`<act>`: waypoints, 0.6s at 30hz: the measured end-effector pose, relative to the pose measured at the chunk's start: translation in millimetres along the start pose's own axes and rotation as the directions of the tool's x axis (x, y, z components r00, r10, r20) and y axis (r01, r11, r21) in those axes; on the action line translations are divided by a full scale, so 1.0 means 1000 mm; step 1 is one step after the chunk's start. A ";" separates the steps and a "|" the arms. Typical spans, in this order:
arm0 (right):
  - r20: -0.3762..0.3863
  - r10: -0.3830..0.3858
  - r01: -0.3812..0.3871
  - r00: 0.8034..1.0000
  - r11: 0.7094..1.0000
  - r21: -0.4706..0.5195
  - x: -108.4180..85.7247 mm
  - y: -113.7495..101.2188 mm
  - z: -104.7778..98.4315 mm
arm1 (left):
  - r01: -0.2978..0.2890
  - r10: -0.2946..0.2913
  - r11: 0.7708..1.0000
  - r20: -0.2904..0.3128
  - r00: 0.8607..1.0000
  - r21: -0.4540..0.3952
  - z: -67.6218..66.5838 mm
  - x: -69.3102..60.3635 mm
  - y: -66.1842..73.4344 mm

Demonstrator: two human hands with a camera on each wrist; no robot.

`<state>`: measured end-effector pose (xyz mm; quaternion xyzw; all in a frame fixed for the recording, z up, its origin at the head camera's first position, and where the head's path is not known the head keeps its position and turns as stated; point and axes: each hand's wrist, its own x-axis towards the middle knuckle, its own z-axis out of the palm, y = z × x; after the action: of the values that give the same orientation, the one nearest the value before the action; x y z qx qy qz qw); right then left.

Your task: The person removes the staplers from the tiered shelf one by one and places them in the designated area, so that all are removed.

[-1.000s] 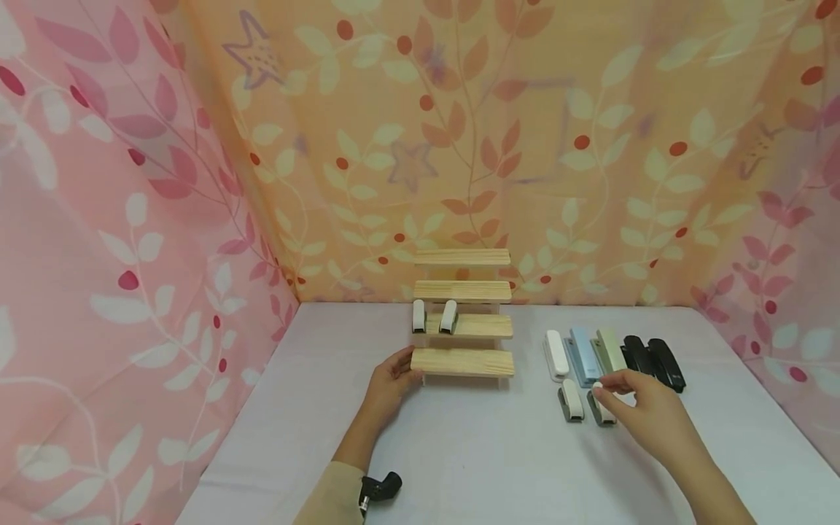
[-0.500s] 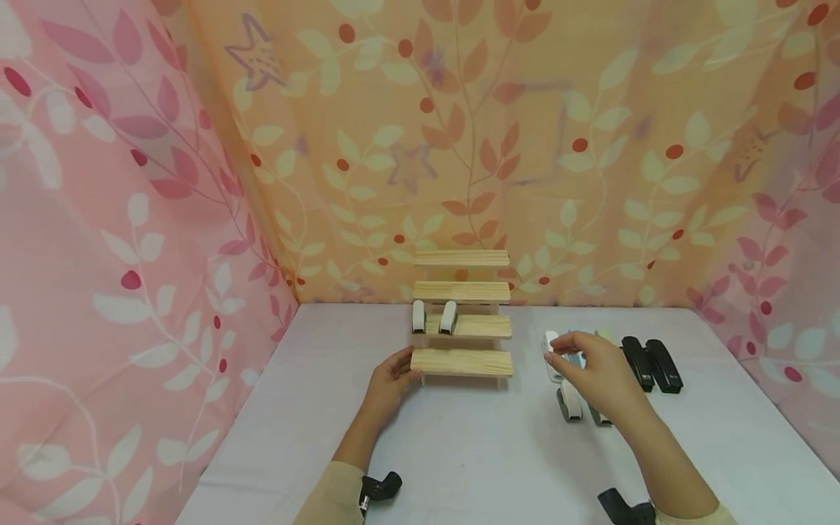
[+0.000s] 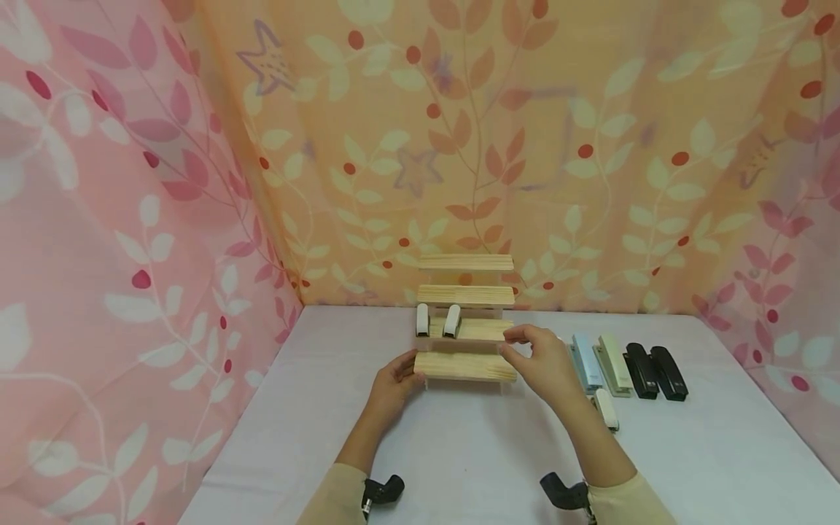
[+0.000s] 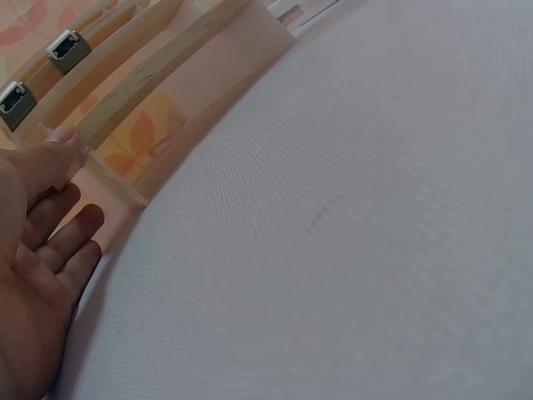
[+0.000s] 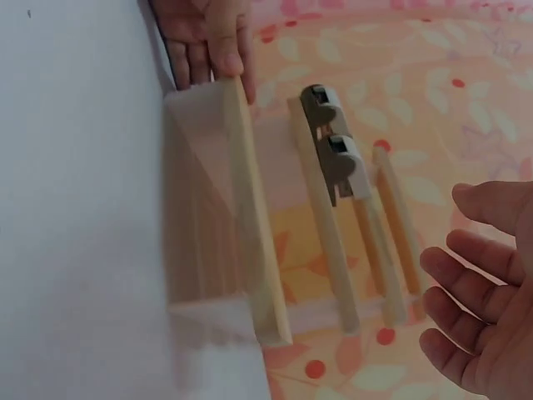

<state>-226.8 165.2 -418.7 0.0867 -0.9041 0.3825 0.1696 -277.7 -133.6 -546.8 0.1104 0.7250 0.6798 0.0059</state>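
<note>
A tiered wooden shelf point(image 3: 466, 367) stands on the table. My left hand point(image 3: 387, 390) holds the left end of its lowest board, thumb on the wood in the left wrist view. Two small white staplers point(image 3: 422, 321) sit on the second board from the bottom, towards its left. My right hand point(image 3: 550, 372) is at the shelf's right end, thumb and index finger apart. In the right wrist view this right hand point(image 5: 487, 283) has spread, loosely bent fingers and nothing in them. Whether it touches a board cannot be told.
Right of my right hand lie a light blue stapler point(image 3: 586, 361), a pale green stapler point(image 3: 614, 364) and two black staplers point(image 3: 641, 370). A small white stapler point(image 3: 606, 410) shows past my right forearm, which hides part of that area. Patterned curtains point(image 3: 367, 146) surround the table.
My right hand has left the small white stapler on the table and moved left, over the other staplers, to the shelf's right end. My left hand stays on the shelf.
</note>
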 end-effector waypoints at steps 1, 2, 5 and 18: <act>-0.003 -0.002 0.002 1.000 1.000 0.011 0.002 -0.001 0.004 | -0.002 0.002 1.000 0.001 1.000 0.003 0.000 0.000 0.000; -0.006 -0.006 0.006 1.000 1.000 0.020 0.004 -0.001 0.008 | 0.006 -0.006 1.000 -0.002 1.000 0.000 0.000 0.000 0.000; -0.016 -0.020 0.021 1.000 0.999 0.033 0.012 -0.004 0.020 | 0.015 -0.015 1.000 -0.001 1.000 -0.001 0.000 0.000 0.000; -0.034 -0.042 0.041 0.999 0.999 -0.030 0.041 -0.016 0.067 | 0.005 -0.004 1.000 0.014 1.000 -0.016 0.000 0.001 0.000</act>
<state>-276.6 104.9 -436.4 0.0964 -0.9046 0.3670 0.1943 -278.6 -133.9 -546.3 0.1135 0.7198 0.6847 0.0134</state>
